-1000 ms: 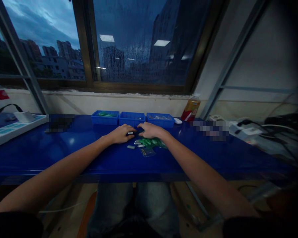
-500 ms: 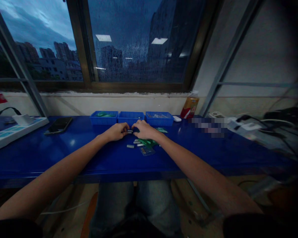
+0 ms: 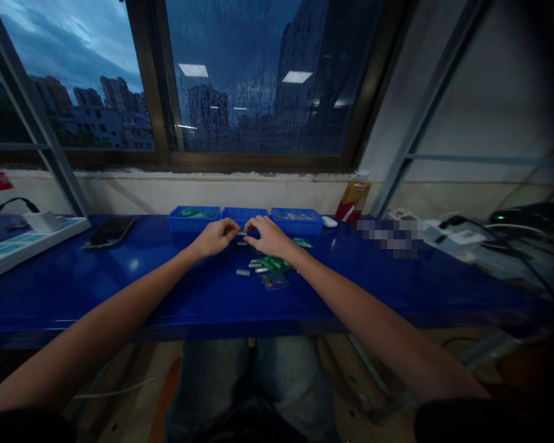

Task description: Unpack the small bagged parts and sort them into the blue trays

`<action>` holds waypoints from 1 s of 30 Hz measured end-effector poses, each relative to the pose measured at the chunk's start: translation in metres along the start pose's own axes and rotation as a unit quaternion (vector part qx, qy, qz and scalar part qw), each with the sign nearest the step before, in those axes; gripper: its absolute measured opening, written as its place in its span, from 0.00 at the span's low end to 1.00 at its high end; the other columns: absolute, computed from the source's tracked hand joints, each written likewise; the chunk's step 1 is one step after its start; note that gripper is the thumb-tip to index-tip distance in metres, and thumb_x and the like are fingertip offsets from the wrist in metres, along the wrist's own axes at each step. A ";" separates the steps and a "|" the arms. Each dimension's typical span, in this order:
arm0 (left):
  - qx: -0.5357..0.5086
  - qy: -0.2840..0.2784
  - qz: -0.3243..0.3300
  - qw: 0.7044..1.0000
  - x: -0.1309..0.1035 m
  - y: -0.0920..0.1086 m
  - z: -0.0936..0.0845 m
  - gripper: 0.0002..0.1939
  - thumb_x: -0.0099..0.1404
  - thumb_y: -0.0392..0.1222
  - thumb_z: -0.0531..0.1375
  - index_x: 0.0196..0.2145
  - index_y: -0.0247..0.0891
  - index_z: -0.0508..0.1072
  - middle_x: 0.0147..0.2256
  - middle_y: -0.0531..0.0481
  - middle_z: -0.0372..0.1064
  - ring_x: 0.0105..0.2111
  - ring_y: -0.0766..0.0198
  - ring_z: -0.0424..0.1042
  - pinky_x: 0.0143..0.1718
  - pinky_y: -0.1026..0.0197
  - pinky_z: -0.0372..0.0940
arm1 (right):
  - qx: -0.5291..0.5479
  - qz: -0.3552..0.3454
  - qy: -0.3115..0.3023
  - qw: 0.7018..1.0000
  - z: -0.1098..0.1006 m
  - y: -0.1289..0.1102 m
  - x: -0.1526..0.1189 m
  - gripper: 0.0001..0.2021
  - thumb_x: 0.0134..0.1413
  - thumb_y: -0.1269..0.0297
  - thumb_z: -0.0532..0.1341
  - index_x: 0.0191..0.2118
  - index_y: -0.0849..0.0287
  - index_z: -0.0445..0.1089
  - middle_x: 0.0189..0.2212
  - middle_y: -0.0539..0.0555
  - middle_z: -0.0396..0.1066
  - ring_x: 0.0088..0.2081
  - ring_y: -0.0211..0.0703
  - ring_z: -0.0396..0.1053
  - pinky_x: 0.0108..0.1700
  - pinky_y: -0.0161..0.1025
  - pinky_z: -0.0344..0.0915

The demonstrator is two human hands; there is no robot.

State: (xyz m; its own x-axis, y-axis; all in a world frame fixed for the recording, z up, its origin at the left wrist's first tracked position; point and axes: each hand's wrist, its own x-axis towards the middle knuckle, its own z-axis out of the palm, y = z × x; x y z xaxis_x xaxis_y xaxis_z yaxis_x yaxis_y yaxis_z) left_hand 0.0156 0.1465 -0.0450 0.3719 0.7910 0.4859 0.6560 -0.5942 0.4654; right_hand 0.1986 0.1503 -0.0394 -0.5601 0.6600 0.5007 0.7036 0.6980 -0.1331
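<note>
"Two hands are in my feed. Report grip state."

"Left hand (image 3: 216,238): thumb and fingertips drawn together. Right hand (image 3: 269,237): fingers curled. Their tips flank a silver piece (image 3: 242,234); I cannot tell whether either hand grips it."

"Locate the other parts."

"I see a second piece (image 3: 242,243) just below the first. A loose piece (image 3: 242,272) lies on the table (image 3: 203,298), left of the green packet (image 3: 275,265). Three bins (image 3: 297,226) stand beyond the hands."
</note>
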 end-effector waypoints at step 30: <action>-0.068 0.038 0.017 0.997 -0.006 0.012 0.001 0.15 0.60 0.46 0.53 0.39 0.33 0.65 0.27 0.51 0.67 0.26 0.66 0.65 0.29 0.64 0.59 | 0.069 -0.009 0.081 0.994 0.000 -0.004 0.004 0.14 0.58 0.63 0.47 0.26 0.61 0.62 0.25 0.52 0.63 0.29 0.37 0.60 0.33 0.35 0.54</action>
State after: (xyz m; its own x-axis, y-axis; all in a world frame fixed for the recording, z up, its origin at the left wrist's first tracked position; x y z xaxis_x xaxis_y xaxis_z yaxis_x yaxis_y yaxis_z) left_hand 0.0219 0.1346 -0.0433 0.3374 0.7599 0.5556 0.5469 -0.6386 0.5413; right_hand 0.1938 0.1506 -0.0367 -0.4853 0.6018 0.6342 0.6216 0.7476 -0.2338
